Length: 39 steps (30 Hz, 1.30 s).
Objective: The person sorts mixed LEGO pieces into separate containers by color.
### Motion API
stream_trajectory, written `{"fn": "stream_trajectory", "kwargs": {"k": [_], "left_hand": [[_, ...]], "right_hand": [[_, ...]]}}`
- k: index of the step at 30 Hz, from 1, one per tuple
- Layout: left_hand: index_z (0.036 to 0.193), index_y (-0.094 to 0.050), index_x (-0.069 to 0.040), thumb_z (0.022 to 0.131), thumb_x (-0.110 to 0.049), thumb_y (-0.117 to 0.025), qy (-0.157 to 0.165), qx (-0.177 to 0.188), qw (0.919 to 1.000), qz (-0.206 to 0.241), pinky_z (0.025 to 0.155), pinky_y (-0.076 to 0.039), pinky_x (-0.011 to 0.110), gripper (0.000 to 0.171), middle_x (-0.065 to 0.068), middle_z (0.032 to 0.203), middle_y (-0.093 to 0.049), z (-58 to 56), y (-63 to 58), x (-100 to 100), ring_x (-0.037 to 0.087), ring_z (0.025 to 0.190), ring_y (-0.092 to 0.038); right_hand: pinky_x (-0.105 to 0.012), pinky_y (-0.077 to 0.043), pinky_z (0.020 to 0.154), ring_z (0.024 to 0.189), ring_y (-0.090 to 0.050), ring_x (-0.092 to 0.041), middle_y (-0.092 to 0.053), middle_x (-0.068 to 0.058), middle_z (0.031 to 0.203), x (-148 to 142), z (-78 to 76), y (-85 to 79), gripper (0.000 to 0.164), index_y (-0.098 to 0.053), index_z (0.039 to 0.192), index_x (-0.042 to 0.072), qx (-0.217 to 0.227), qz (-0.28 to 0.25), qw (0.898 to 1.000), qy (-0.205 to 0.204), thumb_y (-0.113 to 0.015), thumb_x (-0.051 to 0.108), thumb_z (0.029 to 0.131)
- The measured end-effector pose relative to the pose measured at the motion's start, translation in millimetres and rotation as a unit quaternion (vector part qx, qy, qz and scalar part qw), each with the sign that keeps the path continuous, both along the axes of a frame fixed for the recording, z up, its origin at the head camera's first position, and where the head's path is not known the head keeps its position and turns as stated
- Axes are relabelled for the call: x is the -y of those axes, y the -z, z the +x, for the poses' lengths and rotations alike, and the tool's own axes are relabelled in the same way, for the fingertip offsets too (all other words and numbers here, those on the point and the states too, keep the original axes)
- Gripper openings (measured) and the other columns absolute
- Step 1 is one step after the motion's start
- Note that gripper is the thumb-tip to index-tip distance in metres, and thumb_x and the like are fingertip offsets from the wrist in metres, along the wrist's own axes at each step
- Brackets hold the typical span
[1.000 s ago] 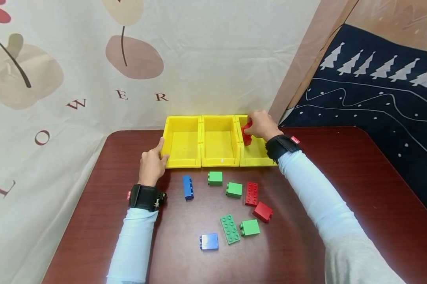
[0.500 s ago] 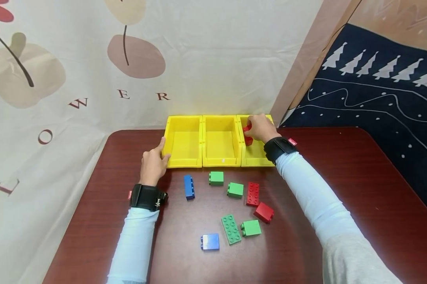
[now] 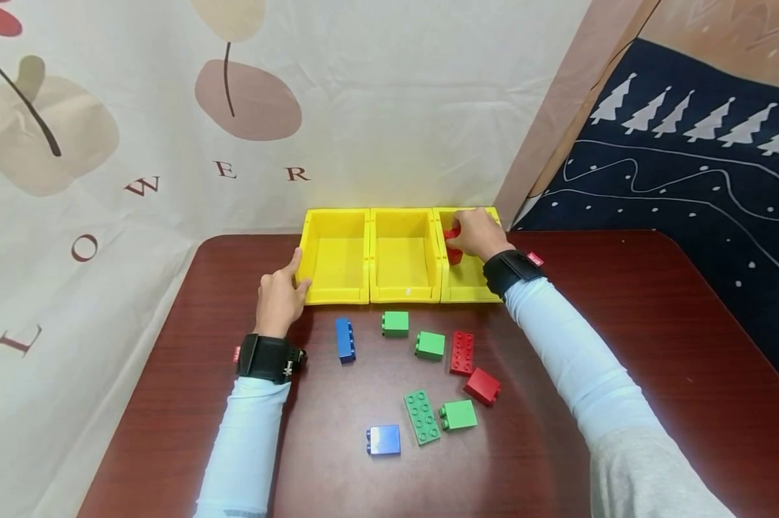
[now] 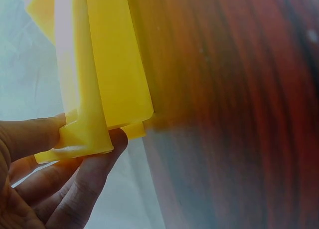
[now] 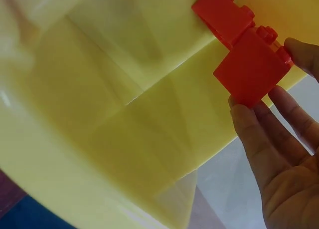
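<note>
- Head view: a left bin [image 3: 335, 266], a middle bin [image 3: 403, 252] and a right bin [image 3: 470, 289], all yellow, stand side by side at the far edge of the table [image 3: 654, 324], probably set back to leave room in front.
- The left hand [image 3: 278, 298] pinches the left bin's rim between thumb and fingers, likely to steady the row.
- The right hand [image 3: 478, 232] has thumb and fingers clamped on a held red block [image 5: 254, 67] inside the right bin; a second red block [image 5: 223, 14] is next to it (whether they touch, I cannot tell). This side pinch seems chosen to leave the underside free.
- Between bins and near edge, apparently scattered within reach: a narrow blue block [image 3: 345, 340], a wider blue block [image 3: 383, 439] nearest that edge, four green blocks [image 3: 430, 346] and two loose red blocks [image 3: 462, 352] towards the right edge.
</note>
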<state>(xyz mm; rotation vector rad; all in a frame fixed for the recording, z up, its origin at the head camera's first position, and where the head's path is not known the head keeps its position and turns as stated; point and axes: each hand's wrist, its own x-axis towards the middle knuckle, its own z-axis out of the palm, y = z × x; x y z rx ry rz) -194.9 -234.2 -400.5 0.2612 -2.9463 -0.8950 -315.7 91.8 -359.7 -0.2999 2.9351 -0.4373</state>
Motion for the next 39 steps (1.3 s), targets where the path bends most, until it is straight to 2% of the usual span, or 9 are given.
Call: {"fn": "stream_trajectory", "kwargs": {"k": [6,13,20,24,28,32,39], "left_hand": [[0.154,-0.023,-0.02,0.098,-0.019,-0.061,0.003,0.005,1.0,0.004,0.062,-0.043,0.03,0.068,0.013,0.074,-0.044,0.1,1.8,-1.0,0.022,0.062,-0.039],[0.154,-0.023,-0.02,0.098,-0.019,-0.061,0.005,0.005,1.0,0.001,0.062,-0.043,0.03,0.068,0.012,0.073,-0.044,0.9,2.8,-2.3,0.021,0.061,-0.038],[0.153,-0.026,-0.018,0.097,-0.018,-0.062,0.008,-0.016,0.9998,0.002,0.06,-0.04,0.029,0.067,0.012,0.071,-0.044,1.0,1.3,-1.9,0.025,0.063,-0.042],[0.153,-0.027,-0.018,0.097,-0.018,-0.062,0.007,-0.018,0.9998,0.001,0.06,-0.039,0.028,0.067,0.011,0.071,-0.044,1.0,1.2,-1.4,0.026,0.063,-0.042],[0.153,-0.027,-0.017,0.097,-0.017,-0.062,0.009,-0.017,0.9998,0.001,0.061,-0.039,0.028,0.067,0.011,0.07,-0.042,0.7,1.7,-1.1,0.025,0.063,-0.041],[0.154,-0.026,-0.018,0.097,-0.018,-0.062,0.009,-0.016,0.9998,0.001,0.061,-0.039,0.028,0.067,0.011,0.071,-0.042,-0.2,3.1,-1.0,0.025,0.063,-0.042],[0.153,-0.027,-0.017,0.097,-0.017,-0.062,0.012,-0.031,0.9995,-0.003,0.059,-0.038,0.028,0.066,0.012,0.07,-0.043,-0.7,4.0,0.9,0.025,0.062,-0.041]], "right_hand": [[-0.039,-0.052,0.078,0.086,-0.059,-0.031,-0.066,-0.015,0.093,-1.1,1.3,4.1,0.027,-0.067,0.102,0.0,-0.022,0.004,1.0,-0.013,-0.073,0.022,0.088],[-0.039,-0.053,0.079,0.085,-0.06,-0.031,-0.067,-0.016,0.094,-1.3,3.6,5.5,0.028,-0.068,0.104,0.0,-0.023,-0.002,1.0,-0.011,-0.074,0.022,0.088],[-0.042,-0.051,0.082,0.093,-0.056,-0.032,-0.064,-0.015,0.101,-4.1,9.0,-4.7,0.035,-0.065,0.111,0.002,-0.012,-0.001,1.0,-0.003,-0.073,0.028,0.089],[-0.04,-0.052,0.079,0.092,-0.055,-0.032,-0.064,-0.015,0.104,-8.2,16.1,-14.1,0.036,-0.064,0.114,0.004,-0.008,-0.019,1.0,0.006,-0.073,0.028,0.089],[-0.04,-0.054,0.078,0.092,-0.057,-0.033,-0.065,-0.017,0.114,-13.1,28.8,-26.5,0.042,-0.063,0.121,0.005,-0.018,-0.028,0.999,0.004,-0.073,0.028,0.089],[-0.044,-0.054,0.084,0.099,-0.057,-0.033,-0.064,-0.018,0.123,-18.9,48.7,-40.4,0.048,-0.062,0.127,0.005,-0.034,-0.028,0.999,0.0,-0.074,0.029,0.088],[-0.046,-0.056,0.083,0.1,-0.06,-0.034,-0.067,-0.018,0.117,-27.0,93.1,-54.9,0.043,-0.067,0.12,0.004,-0.095,-0.041,0.994,-0.018,-0.076,0.029,0.086]]}}
